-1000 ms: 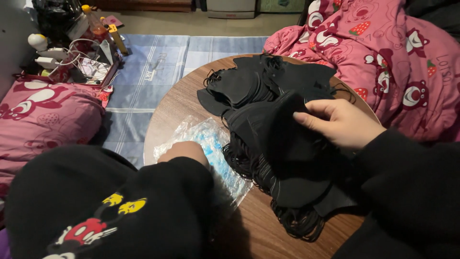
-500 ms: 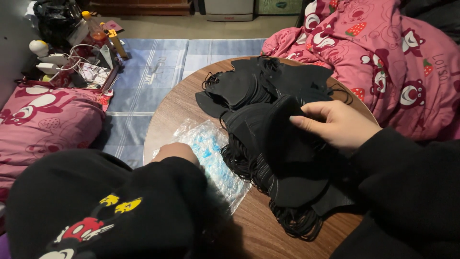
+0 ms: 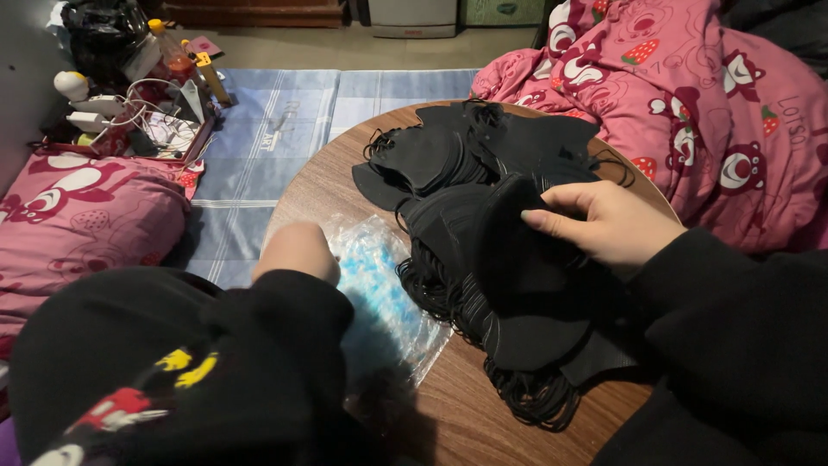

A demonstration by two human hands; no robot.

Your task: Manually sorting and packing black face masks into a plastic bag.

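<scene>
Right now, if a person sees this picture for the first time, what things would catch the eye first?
First, the big pile of black face masks heaped on the round wooden table, with the right hand gripping the top ones. Next, the clear plastic bag with blue print beside the pile, under the left hand. Behind the table, at the upper right, lies a bright pink cartoon blanket.

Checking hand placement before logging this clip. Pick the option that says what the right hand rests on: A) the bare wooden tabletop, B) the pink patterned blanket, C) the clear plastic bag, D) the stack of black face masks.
D: the right hand lies on the stack of black face masks, its fingers gripping the top one, while the clear plastic bag sits by the left hand.
</scene>
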